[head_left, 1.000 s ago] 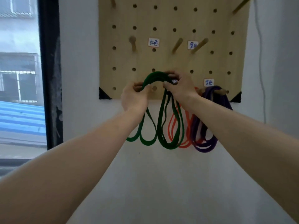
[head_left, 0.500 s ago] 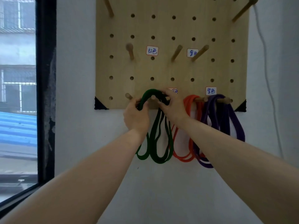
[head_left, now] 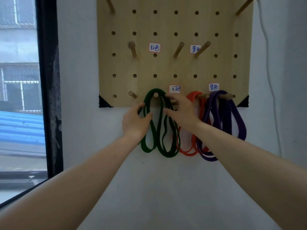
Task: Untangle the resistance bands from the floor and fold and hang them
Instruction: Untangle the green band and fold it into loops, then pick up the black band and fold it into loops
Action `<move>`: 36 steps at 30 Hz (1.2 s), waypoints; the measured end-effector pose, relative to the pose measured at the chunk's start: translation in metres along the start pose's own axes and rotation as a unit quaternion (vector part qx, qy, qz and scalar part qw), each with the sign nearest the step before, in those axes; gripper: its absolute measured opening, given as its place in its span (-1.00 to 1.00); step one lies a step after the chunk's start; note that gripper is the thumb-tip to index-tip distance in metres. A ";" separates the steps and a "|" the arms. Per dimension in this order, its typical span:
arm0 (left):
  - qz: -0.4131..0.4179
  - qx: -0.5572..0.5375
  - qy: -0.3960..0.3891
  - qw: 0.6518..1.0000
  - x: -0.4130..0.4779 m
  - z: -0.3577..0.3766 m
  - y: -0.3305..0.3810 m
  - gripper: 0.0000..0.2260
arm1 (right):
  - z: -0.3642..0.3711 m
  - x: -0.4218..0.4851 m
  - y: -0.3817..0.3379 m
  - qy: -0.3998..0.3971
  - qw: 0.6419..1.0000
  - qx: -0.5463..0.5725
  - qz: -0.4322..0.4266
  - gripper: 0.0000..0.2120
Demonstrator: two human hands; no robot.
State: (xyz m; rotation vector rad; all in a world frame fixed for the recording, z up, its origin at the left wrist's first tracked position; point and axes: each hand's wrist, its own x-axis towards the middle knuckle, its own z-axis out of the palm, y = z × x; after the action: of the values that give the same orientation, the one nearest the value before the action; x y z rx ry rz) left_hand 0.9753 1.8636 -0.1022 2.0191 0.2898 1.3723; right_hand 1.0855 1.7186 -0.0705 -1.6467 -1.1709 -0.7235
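Head view: a flat, matte green band [head_left: 155, 90] hangs in long loops over a round wooden peg [head_left: 155, 95] on the pegboard [head_left: 166, 67]. The left hand [head_left: 134, 121] curls loosely round its left strands; the right hand [head_left: 181, 110], fingers straight, touches the right ones.

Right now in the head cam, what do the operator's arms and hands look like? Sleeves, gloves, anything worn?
The left forearm and right forearm are bare up to the frame edge, no sleeves in view. The left hand and right hand wear no gloves; no watch, bracelet or ring shows.
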 end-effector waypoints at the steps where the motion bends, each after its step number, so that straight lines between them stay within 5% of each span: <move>1: 0.005 0.003 -0.005 1.000 -0.008 -0.007 0.002 -0.57 | -0.005 -0.008 -0.006 -0.007 1.000 -0.013 0.003 -0.52; 6: 0.052 -0.014 -0.111 0.992 -0.057 -0.046 0.011 -0.72 | -0.036 -0.065 -0.038 -0.078 0.996 -0.037 -0.002 -0.74; 15: 0.020 -0.015 -0.316 0.948 -0.201 -0.079 -0.025 -0.83 | -0.045 -0.232 -0.062 -0.329 0.941 0.007 0.083 -0.79; 23: -0.138 -0.021 -0.422 0.896 -0.365 -0.074 -0.098 -0.77 | -0.015 -0.395 -0.023 -0.420 0.872 0.048 0.245 -0.82; 31: -0.353 0.014 -0.446 0.823 -0.539 -0.068 -0.174 -0.87 | 0.018 -0.568 0.007 -0.537 0.754 0.007 0.379 -0.84; 36: -0.406 0.032 -0.454 0.793 -0.622 -0.067 -0.194 -0.87 | 0.034 -0.662 0.002 -0.569 0.690 0.032 0.446 -0.86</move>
State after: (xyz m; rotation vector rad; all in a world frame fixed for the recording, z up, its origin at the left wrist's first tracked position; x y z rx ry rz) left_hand 0.6884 1.7103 -0.6709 1.9739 0.6434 -0.1776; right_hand 0.8433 1.5090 -0.6514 -2.3149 -0.8650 1.1336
